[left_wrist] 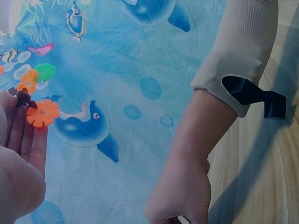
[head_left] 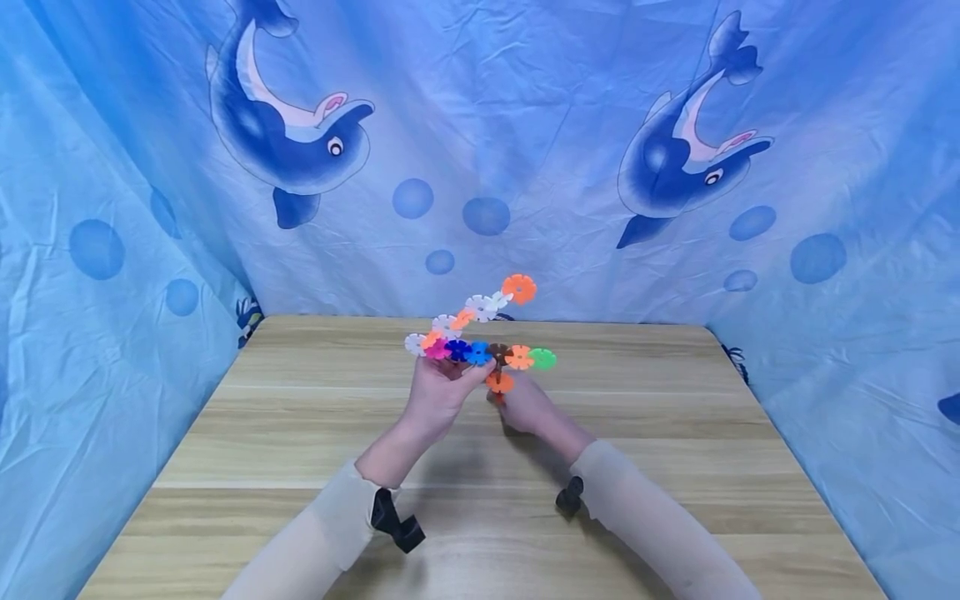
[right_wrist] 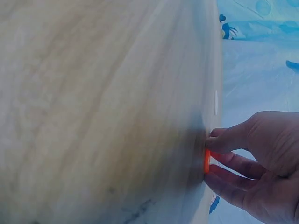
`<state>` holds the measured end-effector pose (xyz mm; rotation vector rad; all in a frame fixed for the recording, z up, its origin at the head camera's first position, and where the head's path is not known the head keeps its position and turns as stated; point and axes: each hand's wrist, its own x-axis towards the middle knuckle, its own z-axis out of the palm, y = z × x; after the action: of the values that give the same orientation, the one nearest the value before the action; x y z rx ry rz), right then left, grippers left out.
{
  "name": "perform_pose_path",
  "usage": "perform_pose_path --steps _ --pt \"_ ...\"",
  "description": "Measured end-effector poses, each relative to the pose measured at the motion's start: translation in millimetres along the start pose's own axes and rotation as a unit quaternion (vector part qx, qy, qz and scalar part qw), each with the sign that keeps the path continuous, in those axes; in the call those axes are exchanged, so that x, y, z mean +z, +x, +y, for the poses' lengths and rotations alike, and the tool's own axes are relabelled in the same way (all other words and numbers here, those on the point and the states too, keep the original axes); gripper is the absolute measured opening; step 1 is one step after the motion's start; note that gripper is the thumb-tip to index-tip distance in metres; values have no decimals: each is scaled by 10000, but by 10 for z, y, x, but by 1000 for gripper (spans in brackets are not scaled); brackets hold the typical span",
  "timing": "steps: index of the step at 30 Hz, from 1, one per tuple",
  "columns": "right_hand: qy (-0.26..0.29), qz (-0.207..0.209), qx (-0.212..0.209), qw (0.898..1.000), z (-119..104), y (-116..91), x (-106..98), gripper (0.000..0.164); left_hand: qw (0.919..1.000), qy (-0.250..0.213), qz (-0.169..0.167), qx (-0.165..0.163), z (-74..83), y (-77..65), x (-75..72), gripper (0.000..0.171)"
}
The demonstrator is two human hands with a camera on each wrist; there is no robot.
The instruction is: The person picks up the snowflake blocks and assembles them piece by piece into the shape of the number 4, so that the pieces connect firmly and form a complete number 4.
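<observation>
In the head view my left hand (head_left: 437, 398) grips a branching chain of slotted plastic flower discs near the middle, its thumb by the brown disc (head_left: 499, 354). Dark blue (head_left: 457, 350), blue (head_left: 478, 353) and pink discs (head_left: 437, 348) run along its lower row, which ends at a green disc (head_left: 543, 359). The upper branch of white and orange pieces rises to an orange disc (head_left: 519, 289). Another orange disc (head_left: 499, 382) hangs below the brown one. My right hand (head_left: 527, 407) is just beneath it, pinching an orange-red disc (right_wrist: 207, 161) seen edge-on in the right wrist view.
A wood-grain table (head_left: 300, 517) lies under both hands. Blue curtains (head_left: 480, 167) with printed dolphins stand behind it and on both sides. A black mount (head_left: 397, 521) is strapped at the left wrist, another black mount (head_left: 570, 497) at the right.
</observation>
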<state>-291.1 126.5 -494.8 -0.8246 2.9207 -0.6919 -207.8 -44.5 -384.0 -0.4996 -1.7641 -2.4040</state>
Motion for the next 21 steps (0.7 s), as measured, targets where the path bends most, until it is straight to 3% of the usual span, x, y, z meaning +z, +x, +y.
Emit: perform_pose_path --steps 4,11,15,21 --pt "122 -147 185 9996 43 -4 -27 18 10000 83 -3 -5 -17 -5 -4 40" --pt "585 -226 988 9931 84 -69 -128 13 9998 204 64 -58 -20 -16 -5 41" --pt "517 -58 977 9939 118 -95 -182 5 9994 303 106 -137 -11 -6 -12 41" --pt "972 513 855 9903 189 -135 -481 24 9991 395 94 -106 -10 9 -15 34"
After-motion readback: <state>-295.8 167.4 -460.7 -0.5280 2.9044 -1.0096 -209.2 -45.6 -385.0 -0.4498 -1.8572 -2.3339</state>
